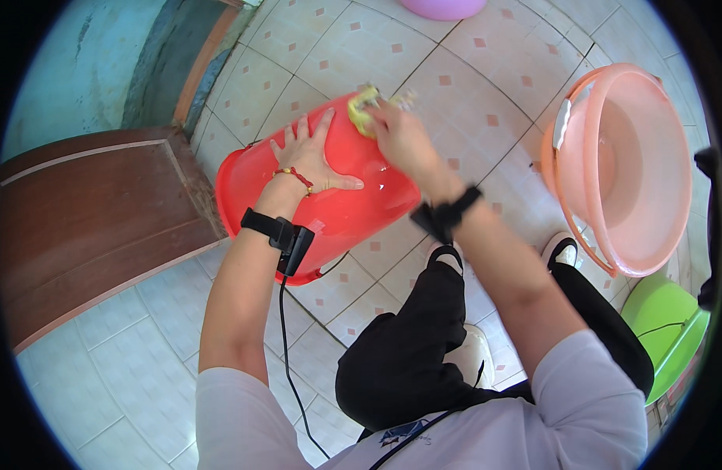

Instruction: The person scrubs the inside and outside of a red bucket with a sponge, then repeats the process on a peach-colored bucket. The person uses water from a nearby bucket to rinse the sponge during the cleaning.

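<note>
A red plastic bucket [314,217] lies on its side on the tiled floor, its rim toward the brown door and its base toward the upper right. My left hand [305,155] rests on the bucket's curved wall with its fingers spread. In my right hand [402,138] is a crumpled yellow cloth [361,111], pressed at the edge of the bucket's base. The right hand and the cloth's far end are blurred. The bucket's inside is hidden from view.
To the right stands a peach plastic bucket [643,170] with a handle, some liquid apparently inside. A green bucket [660,335] is below it. At the top edge is a purple plastic container [443,7]. A brown wooden door [102,223] borders the left.
</note>
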Demonstrator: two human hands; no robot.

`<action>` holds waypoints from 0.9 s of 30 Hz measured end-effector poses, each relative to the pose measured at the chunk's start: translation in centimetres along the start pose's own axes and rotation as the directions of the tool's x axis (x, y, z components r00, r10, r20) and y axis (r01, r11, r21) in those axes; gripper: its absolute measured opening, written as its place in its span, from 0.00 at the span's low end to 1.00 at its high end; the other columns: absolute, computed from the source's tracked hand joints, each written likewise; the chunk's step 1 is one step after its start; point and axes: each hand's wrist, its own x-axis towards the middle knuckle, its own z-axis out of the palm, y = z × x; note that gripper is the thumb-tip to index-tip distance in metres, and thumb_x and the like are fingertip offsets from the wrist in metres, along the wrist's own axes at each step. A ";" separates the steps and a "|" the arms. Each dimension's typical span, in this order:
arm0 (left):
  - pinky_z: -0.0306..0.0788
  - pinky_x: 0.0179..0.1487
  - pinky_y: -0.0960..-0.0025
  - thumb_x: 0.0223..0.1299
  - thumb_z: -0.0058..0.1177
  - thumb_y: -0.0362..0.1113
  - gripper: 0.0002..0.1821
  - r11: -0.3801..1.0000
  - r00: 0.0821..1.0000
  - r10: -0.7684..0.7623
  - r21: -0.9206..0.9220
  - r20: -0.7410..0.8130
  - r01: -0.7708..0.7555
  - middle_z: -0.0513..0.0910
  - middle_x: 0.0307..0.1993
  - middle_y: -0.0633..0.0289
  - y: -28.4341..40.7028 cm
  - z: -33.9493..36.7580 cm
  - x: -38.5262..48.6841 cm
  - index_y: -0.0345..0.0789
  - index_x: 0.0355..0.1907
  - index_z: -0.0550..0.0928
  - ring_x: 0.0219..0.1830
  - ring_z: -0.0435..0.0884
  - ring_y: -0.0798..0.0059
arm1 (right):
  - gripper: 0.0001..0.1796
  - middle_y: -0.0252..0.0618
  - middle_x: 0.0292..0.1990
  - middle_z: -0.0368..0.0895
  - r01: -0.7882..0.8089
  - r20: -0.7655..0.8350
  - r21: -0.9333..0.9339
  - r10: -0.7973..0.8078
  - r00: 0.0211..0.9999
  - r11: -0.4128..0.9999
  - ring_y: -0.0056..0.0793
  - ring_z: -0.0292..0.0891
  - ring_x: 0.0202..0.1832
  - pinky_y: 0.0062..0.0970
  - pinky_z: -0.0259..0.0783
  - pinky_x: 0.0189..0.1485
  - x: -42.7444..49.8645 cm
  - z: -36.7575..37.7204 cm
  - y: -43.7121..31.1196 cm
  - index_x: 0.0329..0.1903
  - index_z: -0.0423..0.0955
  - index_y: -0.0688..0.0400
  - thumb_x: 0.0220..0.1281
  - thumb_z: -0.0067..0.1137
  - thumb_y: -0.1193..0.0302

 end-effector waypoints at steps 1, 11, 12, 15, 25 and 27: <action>0.40 0.65 0.39 0.11 0.68 0.67 0.72 1.000 1.000 -0.004 0.004 -0.009 0.004 0.48 0.67 0.49 0.3 0.1 -0.5 0.53 0.68 0.46 0.69 0.43 0.48 | 0.13 0.50 0.41 0.75 -0.068 0.122 -0.078 0.078 0.990 0.995 0.47 0.74 0.37 0.35 0.69 0.40 2.8 0.4 0.4 0.44 0.74 0.60 0.58 0.48 0.69; 0.40 0.64 0.37 0.14 0.69 0.65 0.70 0.996 0.995 -0.084 0.037 -0.058 0.086 0.46 0.67 0.47 2.8 0.8 -3.4 0.53 0.68 0.45 0.69 0.40 0.45 | 0.17 0.33 0.29 0.76 -0.567 0.450 0.194 0.441 0.777 0.801 0.23 0.70 0.31 0.25 0.67 0.35 4.9 0.0 5.8 0.44 0.74 0.60 0.64 0.44 0.61; 0.40 0.64 0.37 0.14 0.69 0.65 0.71 0.996 0.994 -0.085 0.037 -0.063 0.087 0.46 0.67 0.47 2.9 0.8 -3.5 0.53 0.68 0.45 0.69 0.40 0.45 | 0.16 0.35 0.29 0.76 -0.530 0.426 0.244 0.402 0.811 0.812 0.24 0.70 0.31 0.26 0.67 0.35 3.9 -0.4 5.5 0.42 0.74 0.61 0.64 0.45 0.63; 0.39 0.65 0.38 0.14 0.69 0.65 0.71 0.995 0.994 -0.093 0.021 -0.050 0.094 0.46 0.68 0.48 3.1 0.8 -3.5 0.54 0.68 0.45 0.69 0.40 0.46 | 0.11 0.40 0.29 0.76 -0.399 0.280 0.283 0.323 0.904 0.872 0.30 0.70 0.30 0.27 0.67 0.35 -1.2 -2.1 4.2 0.39 0.74 0.62 0.63 0.46 0.68; 0.32 0.67 0.40 0.13 0.71 0.62 0.69 0.998 0.989 -0.047 -0.045 -0.144 0.041 0.44 0.69 0.51 2.5 0.9 -4.4 0.55 0.68 0.48 0.70 0.37 0.48 | 0.10 0.51 0.21 0.70 -0.486 0.155 -0.008 0.481 0.863 0.874 0.34 0.67 0.22 0.31 0.66 0.30 -12.8 -8.5 -2.2 0.33 0.72 0.64 0.59 0.50 0.69; 0.33 0.65 0.37 0.17 0.67 0.66 0.66 0.996 0.944 0.010 -0.076 -0.330 -0.037 0.47 0.67 0.48 2.3 1.1 -5.2 0.53 0.67 0.50 0.69 0.39 0.46 | 0.13 0.49 0.19 0.71 -0.434 -0.006 -0.137 0.437 0.899 0.891 0.32 0.68 0.22 0.30 0.66 0.29 -11.0 -12.6 -4.0 0.33 0.73 0.64 0.60 0.49 0.65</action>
